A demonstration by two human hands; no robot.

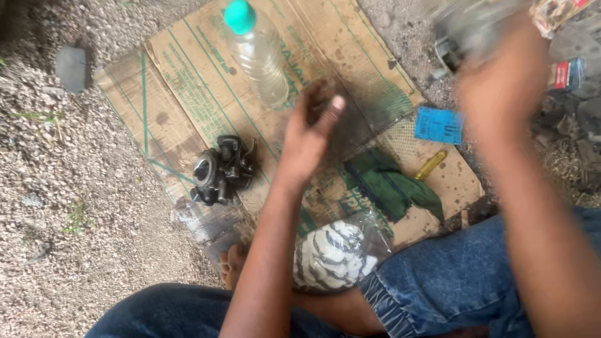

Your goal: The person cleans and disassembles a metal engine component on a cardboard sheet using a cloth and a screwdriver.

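The left hand point(310, 134) hovers over the middle of a flattened, stained brown cardboard sheet point(188, 81) spread on gravel, its fingers curled loosely with the thumb raised; something small and dark may sit in the curl, but blur hides it, so I cannot tell whether it pinches anything. The right hand point(501, 78) is lifted near the upper right edge of the view and badly smeared by motion; it seems wrapped around a blurred grey object point(472, 25), though that grip cannot be confirmed. The black metal carburettor-like part point(222, 169) lies on the cardboard's near left portion, down and to the left of the left hand and well apart from the right, so the left hand is plainly nearer. Its bulk runs roughly left to right, with a round opening facing the left. Beyond the left hand a clear plastic bottle with a teal cap point(256, 50) lies with its long axis running away from the person. To the right rest a crumpled green cloth point(388, 184), a yellow tool handle point(431, 164) and a blue card point(438, 125). A striped cloth in a clear bag point(335, 253) sits against the denim-clad knees. Bare cardboard remains between carburettor and bottle.
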